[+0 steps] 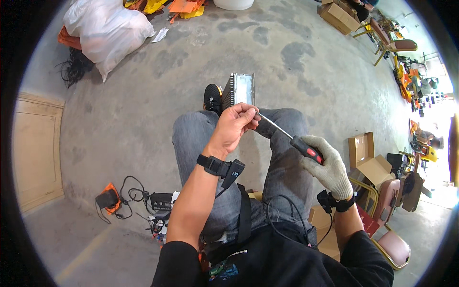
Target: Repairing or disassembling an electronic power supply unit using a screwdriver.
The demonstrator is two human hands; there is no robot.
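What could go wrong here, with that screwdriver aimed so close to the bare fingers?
1. The screwdriver tip sits right at the fingertips of the bare left hand; a slip could jab them, since only the right hand wears a glove.
2. The finned metal housing seems to be propped between the knees, not clamped; it might tip or drop toward the black shoe.
3. Cables hang across the lap and could snag an arm.

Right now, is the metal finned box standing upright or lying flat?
Upright: the metal finned box stands on end between the knees, steadied by the left hand.
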